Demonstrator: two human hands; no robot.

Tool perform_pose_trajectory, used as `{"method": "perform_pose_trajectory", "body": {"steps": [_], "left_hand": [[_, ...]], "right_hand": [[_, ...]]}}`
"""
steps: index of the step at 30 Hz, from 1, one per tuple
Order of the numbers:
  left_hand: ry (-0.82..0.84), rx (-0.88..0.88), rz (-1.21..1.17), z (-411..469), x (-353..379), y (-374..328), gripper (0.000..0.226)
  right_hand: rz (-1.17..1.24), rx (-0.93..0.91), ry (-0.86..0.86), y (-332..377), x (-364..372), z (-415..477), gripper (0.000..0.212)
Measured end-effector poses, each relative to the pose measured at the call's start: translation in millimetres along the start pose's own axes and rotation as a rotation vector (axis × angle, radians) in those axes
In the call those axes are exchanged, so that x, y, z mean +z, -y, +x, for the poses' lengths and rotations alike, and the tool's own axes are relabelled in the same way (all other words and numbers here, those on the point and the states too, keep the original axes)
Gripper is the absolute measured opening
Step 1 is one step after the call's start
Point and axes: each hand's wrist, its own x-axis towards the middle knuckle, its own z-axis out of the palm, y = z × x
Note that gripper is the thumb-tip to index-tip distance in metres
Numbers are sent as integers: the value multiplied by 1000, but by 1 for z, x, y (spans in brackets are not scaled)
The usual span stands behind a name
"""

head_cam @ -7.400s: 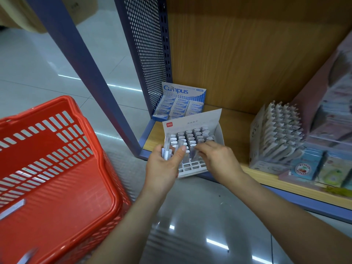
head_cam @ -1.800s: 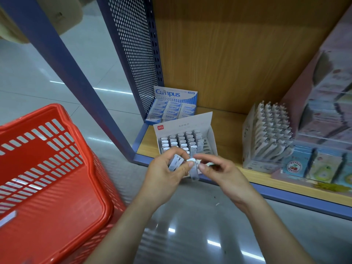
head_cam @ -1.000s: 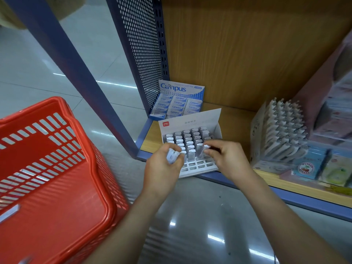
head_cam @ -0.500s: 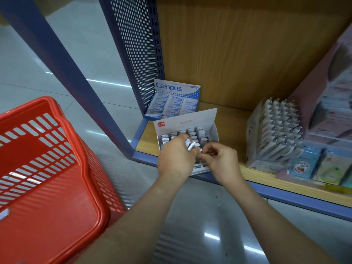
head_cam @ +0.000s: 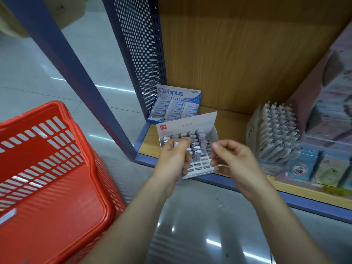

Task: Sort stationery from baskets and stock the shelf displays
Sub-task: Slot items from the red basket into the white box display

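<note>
L hand (head_cam: 171,161) grips a few small white cases (head_cam: 176,144) over the display box (head_cam: 190,122), prob. as a feed stock for slotting. R hand (head_cam: 236,164) has curled fingers; can't tell if it's pinching one. The box sits at the shelf (head_cam: 232,122) front lip. Front slots are empty, w/ open room above.

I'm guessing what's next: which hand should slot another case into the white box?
Probably the right hand: it hovers beside the box's empty front slots, while the left hand holds the spare cases.
</note>
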Motion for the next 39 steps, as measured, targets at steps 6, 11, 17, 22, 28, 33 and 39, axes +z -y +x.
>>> {"method": "perform_pose_trajectory", "body": {"steps": [6,11,17,22,28,33,39], "left_hand": [[98,-186,-616,-11,-3,4,24],[87,-112,-603,-23,-5,1,28],[66,57,-320,-28,-11,-3,23],[252,84,-182,-38,-15,-7,24],[-20,320,350,-30,-11,7,23],[-8,467,693,-31,2,22,27],[-11,505,733,-24,3,19,17]], "right_hand": [[-246,-107,179,-1,24,-32,21],[-355,-125,74,-3,21,-32,28],[29,23,118,-1,13,-33,23],[348,215,289,-8,2,-33,25],[45,16,227,-6,-16,-26,46],[-210,-186,147,-4,-14,-16,14],[-175,-214,45,-11,-22,-7,15]]}}
